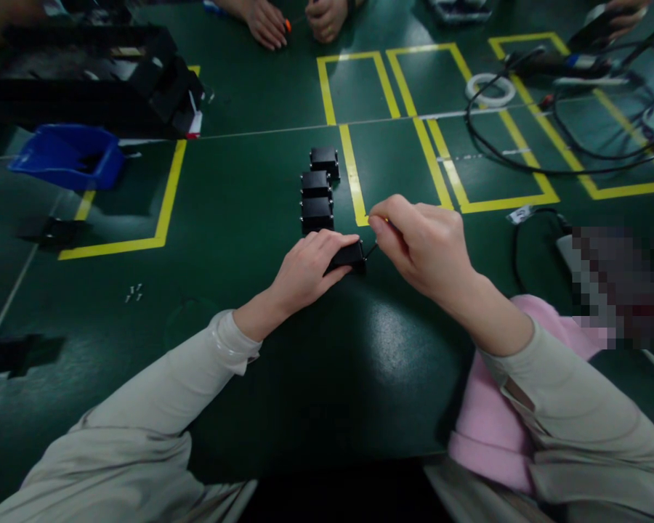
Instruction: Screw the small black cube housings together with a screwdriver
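A small black box lies on the green table, and my left hand is closed over its left part, fingers on top and thumb along the near side. In my right hand is a screwdriver, its handle mostly hidden in the closed fingers. The thin dark shaft slants down to the right end of the box, where small bright screw heads show. Beyond my left hand stand several similar black boxes in a rough row, with bright screws at their ends.
Several loose screws lie left of my arm. A blue bin sits near a black fixture. Black cable and a white tape roll are at right, pink cloth by my right arm. Another person's hands rest across the table.
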`<state>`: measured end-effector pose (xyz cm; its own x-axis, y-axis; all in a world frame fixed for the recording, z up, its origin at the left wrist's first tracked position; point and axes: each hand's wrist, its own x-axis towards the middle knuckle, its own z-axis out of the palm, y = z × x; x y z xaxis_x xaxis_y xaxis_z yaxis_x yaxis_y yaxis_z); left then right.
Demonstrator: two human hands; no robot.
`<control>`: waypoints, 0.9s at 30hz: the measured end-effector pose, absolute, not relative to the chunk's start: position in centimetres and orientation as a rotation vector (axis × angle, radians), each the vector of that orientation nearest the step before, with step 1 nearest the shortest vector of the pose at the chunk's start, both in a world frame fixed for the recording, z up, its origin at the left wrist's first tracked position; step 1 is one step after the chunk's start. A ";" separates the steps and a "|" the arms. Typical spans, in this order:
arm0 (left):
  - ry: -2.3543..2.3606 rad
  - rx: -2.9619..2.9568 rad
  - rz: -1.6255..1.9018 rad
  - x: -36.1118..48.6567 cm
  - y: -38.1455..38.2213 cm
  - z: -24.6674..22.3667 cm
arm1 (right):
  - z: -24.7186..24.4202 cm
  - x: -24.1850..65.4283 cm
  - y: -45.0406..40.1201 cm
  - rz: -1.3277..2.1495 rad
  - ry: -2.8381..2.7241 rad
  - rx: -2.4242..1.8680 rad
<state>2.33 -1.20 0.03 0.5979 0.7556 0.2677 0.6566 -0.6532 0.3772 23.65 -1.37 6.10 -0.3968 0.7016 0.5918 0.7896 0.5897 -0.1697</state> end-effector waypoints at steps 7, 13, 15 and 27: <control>1.176 2.583 0.575 2.3 -1.2 0.0 | 6.1 23.6 -1.3 -0.162 -2.182 -1.209; 1.171 2.587 0.581 2.3 -1.2 0.0 | 6.3 23.5 -1.4 -0.134 -2.189 -1.189; 1.171 2.595 0.582 2.3 -1.2 0.0 | 6.3 23.6 -1.5 -0.157 -2.200 -1.169; 1.147 2.613 0.521 2.0 -1.0 0.1 | 6.3 23.7 -1.3 -0.170 -2.161 -1.183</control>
<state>2.02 -0.98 0.09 0.6284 0.7448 0.2244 0.6592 -0.6631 0.3547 23.68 -1.33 6.28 -0.3735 0.7042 0.6038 0.7898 0.5828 -0.1911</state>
